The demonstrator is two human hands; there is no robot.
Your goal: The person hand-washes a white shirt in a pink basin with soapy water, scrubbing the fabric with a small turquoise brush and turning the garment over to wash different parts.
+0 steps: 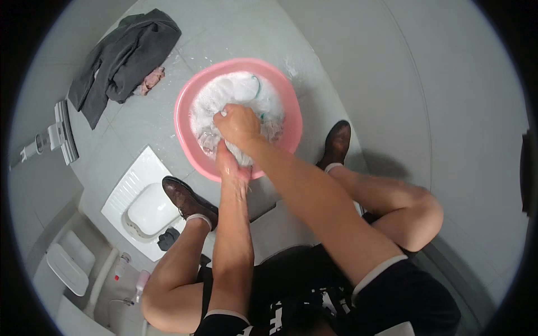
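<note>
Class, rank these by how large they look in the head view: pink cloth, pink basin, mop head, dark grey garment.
1. Pink basin
2. Dark grey garment
3. Mop head
4. Pink cloth, bunched up

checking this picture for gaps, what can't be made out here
In the head view:
Left hand: fingers partly hidden by right hand and wet white cloth.
Round pink plastic basin: bottom hidden by white suds and cloth.
White-and-grey flat mop: handle's end lost at the dark fisheye rim.
Small pale bottle with red patch: print too small.
</note>
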